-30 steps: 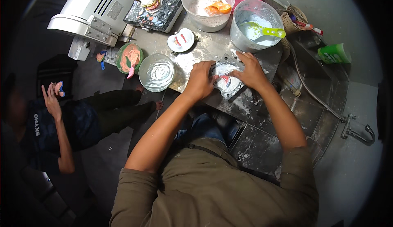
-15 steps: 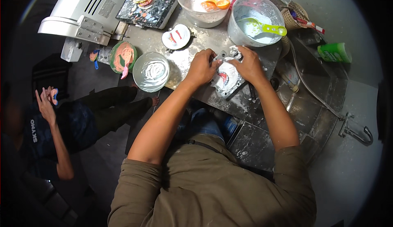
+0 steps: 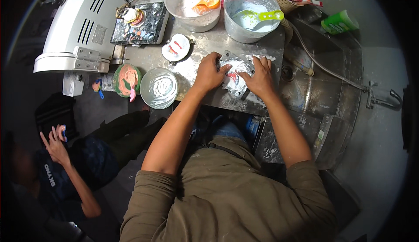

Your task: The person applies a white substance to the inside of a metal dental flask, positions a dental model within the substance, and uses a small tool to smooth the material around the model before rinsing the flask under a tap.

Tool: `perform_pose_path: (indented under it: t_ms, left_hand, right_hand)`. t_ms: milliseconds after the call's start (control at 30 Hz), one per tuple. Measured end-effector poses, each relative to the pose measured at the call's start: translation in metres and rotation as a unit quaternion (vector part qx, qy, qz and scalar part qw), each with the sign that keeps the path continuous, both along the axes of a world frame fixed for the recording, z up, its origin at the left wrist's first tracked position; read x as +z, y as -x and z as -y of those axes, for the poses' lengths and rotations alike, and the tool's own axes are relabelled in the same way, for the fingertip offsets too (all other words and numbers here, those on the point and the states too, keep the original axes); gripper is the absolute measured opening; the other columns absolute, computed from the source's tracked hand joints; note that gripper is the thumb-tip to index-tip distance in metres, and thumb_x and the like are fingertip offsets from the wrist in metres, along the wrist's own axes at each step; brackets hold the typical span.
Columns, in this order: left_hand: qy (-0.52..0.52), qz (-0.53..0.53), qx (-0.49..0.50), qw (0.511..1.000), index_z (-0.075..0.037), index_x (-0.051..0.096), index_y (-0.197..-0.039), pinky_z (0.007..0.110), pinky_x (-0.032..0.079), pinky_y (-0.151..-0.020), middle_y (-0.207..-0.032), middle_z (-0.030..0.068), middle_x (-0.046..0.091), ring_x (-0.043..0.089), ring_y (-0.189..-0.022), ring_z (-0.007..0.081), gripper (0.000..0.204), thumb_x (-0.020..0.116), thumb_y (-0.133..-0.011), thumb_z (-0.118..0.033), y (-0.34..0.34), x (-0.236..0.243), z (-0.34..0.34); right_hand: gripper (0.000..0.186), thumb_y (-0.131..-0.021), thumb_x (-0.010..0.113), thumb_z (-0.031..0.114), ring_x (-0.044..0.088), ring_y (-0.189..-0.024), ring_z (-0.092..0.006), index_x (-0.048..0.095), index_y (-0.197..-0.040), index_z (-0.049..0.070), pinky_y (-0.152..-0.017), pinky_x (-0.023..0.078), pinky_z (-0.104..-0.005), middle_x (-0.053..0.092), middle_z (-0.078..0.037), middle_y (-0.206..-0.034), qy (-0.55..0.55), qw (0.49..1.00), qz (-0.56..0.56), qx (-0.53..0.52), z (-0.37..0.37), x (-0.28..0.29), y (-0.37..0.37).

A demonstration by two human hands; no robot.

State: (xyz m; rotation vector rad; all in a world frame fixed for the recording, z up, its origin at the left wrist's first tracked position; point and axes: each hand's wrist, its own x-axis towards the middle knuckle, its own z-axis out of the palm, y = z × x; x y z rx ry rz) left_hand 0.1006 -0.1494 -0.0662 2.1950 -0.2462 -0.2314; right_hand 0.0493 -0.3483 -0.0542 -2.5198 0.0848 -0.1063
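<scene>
A metal dental flask [image 3: 228, 55] filled with white plaster rests on the counter in front of me. A red, arch-shaped piece [image 3: 232, 76] shows in the plaster [image 3: 239, 83]. My left hand [image 3: 208, 72] is closed on the flask's left side, its thumb on the plaster. From the right, my right hand [image 3: 261, 78] grips the flask, thumb reaching in over the plaster and fingers near the far edge. To the left sits a round half [image 3: 176, 48] of white plaster with red strips. A translucent bowl [image 3: 159, 89] smeared with white paste stands nearer to me.
Behind are tubs of powder, one with an orange scoop [image 3: 206, 4], one with a green scoop [image 3: 262, 19]. A green bowl [image 3: 128, 81] of pink paste and a white machine [image 3: 78, 32] stand left. At right is a sink [image 3: 323, 74]. A co-worker's hand [image 3: 56, 146] holds a small piece.
The view has shifted, moving the bench leftward in the picture. My right thumb has moved further over the plaster, and the white residue beyond my right fingers now lies on the counter.
</scene>
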Motion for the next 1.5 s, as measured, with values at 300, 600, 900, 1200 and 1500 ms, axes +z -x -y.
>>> perform_pose_path:
  t_ms: [300, 600, 900, 1200, 1500]
  left_hand:
    - [-0.058, 0.015, -0.006, 0.998, 0.004, 0.064, -0.096, 0.049, 0.051, -0.073, -0.087, 0.0251, 0.069, 0.067, -0.083, 0.0422, 0.052, 0.076, -0.084, -0.045, -0.01, 0.005, 0.006]
    - [-0.058, -0.056, 0.003, 0.997, 0.003, 0.067, -0.091, 0.048, 0.053, -0.074, -0.083, 0.0241, 0.07, 0.069, -0.082, 0.0424, 0.05, 0.071, -0.088, -0.047, -0.018, 0.012, 0.008]
    - [-0.038, -0.061, 0.0, 0.997, 0.003, 0.069, -0.106, 0.047, 0.053, -0.081, -0.096, 0.0258, 0.07, 0.068, -0.091, 0.0416, 0.043, 0.073, -0.088, -0.036, -0.006, 0.009, -0.004]
    - [-0.001, 0.111, -0.047, 0.993, -0.002, 0.04, -0.146, 0.053, 0.031, -0.113, -0.145, 0.0296, 0.037, 0.036, -0.134, 0.0488, 0.066, 0.067, -0.087, -0.007, 0.054, 0.018, -0.018]
    - [-0.217, 0.155, -0.132, 0.955, -0.01, 0.032, -0.156, 0.062, 0.017, -0.117, -0.163, 0.0266, 0.016, 0.018, -0.149, 0.0472, 0.072, 0.055, -0.097, -0.044, 0.095, 0.029, -0.024]
  right_hand:
    - [0.055, -0.077, 0.081, 0.028, 0.049, -0.109, -0.043, 0.061, -0.117, -0.005, -0.097, 0.041, -0.0503, 0.056, -0.023, -0.111, 0.018, 0.995, 0.067, -0.071, -0.009, -0.009, -0.002]
    - [0.054, -0.079, 0.079, 0.03, 0.049, -0.109, -0.0421, 0.061, -0.116, -0.005, -0.097, 0.041, -0.0491, 0.056, -0.023, -0.11, 0.039, 0.997, 0.056, -0.041, -0.008, -0.011, -0.015]
    - [0.064, -0.082, 0.077, 0.036, 0.047, -0.115, -0.0424, 0.055, -0.128, -0.004, -0.102, 0.039, -0.0488, 0.054, -0.024, -0.121, 0.034, 0.999, -0.011, -0.033, -0.007, -0.001, 0.002]
    - [0.082, -0.082, 0.076, 0.03, 0.039, -0.129, -0.0505, 0.037, -0.142, -0.01, -0.111, 0.03, -0.0544, 0.041, -0.037, -0.138, 0.023, 1.0, 0.019, -0.008, -0.008, -0.001, 0.061]
    - [0.084, -0.082, 0.077, 0.027, 0.038, -0.134, -0.0503, 0.035, -0.142, -0.013, -0.114, 0.025, -0.057, 0.04, -0.035, -0.143, 0.005, 0.994, 0.085, 0.068, 0.008, 0.024, 0.056]
